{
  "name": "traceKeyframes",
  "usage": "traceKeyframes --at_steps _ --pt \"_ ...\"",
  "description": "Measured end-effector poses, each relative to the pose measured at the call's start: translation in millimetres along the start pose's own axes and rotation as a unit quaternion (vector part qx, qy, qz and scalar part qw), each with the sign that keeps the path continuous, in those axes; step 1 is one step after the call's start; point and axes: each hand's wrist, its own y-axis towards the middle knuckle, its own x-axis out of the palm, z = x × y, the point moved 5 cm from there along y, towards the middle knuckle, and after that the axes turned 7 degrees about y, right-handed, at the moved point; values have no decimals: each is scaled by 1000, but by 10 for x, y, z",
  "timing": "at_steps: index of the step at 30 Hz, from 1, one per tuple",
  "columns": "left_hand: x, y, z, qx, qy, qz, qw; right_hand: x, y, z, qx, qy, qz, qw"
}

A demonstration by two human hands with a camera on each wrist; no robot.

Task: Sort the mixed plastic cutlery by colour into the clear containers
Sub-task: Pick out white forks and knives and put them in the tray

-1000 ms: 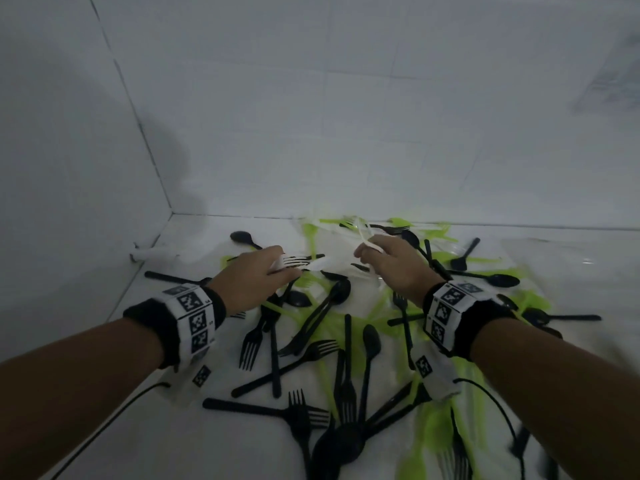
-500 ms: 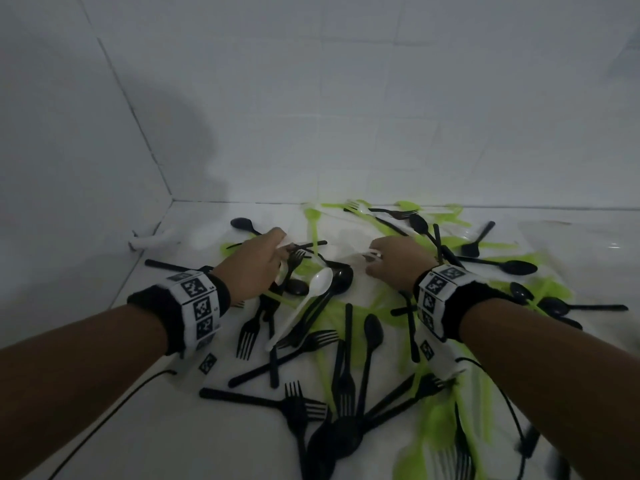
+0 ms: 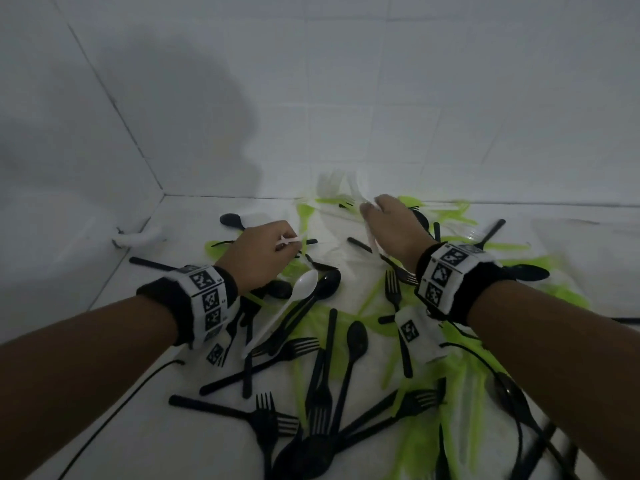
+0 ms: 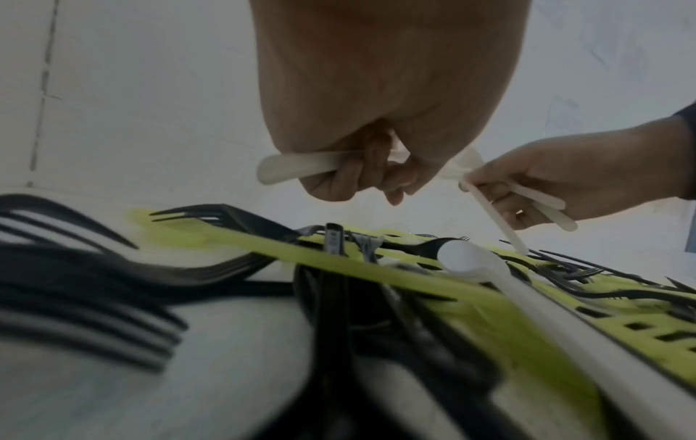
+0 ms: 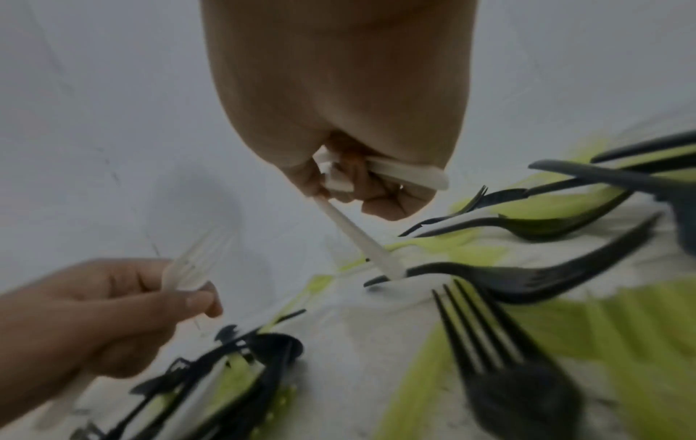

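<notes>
So my left hand (image 3: 261,252) is curled around a white fork (image 5: 192,263), pinched between thumb and fingers, with its handle end poking out the other side of my fist in the left wrist view. My right hand (image 3: 394,226) is gripping a small bundle of white cutlery (image 4: 527,202); a couple of handles stick out past my fingers, and one long handle angles down until its tip touches the pile. Both hands are up over the far part of the mess, near each other but not touching.

Below them there's a big jumble of black forks and spoons (image 3: 332,375) crossed over lime-green pieces (image 3: 460,393), spread across the white tiled floor (image 3: 114,427) from the far wall to the near edge. One white spoon (image 3: 294,299) lies loose in the pile just near of my left hand, bowl pointing far, resting on black spoons. Over on the far right there's something clear and flat (image 3: 568,233), but it's too blurry for me to tell what it is. Black cables (image 3: 114,414) run back from my wrist bands (image 3: 207,303).
</notes>
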Motion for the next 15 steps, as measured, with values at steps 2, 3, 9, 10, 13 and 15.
traceKeyframes --at_steps 2,3,9,10,13,15 --pt "43 53 119 15 19 -25 999 -58 -3 -16 21 55 20 998" --pt "89 83 209 33 24 -42 998 -94 -8 -1 30 78 25 996" --pt "548 300 786 109 166 -146 969 -351 -11 304 27 21 47 998" --pt "611 330 866 110 191 -153 963 -386 -5 359 24 -3 38 999" --pt "761 371 1028 108 262 -166 944 -450 37 479 14 -70 -18 997" --pt "826 364 1054 95 298 -174 934 -495 84 533 18 -87 -36 995"
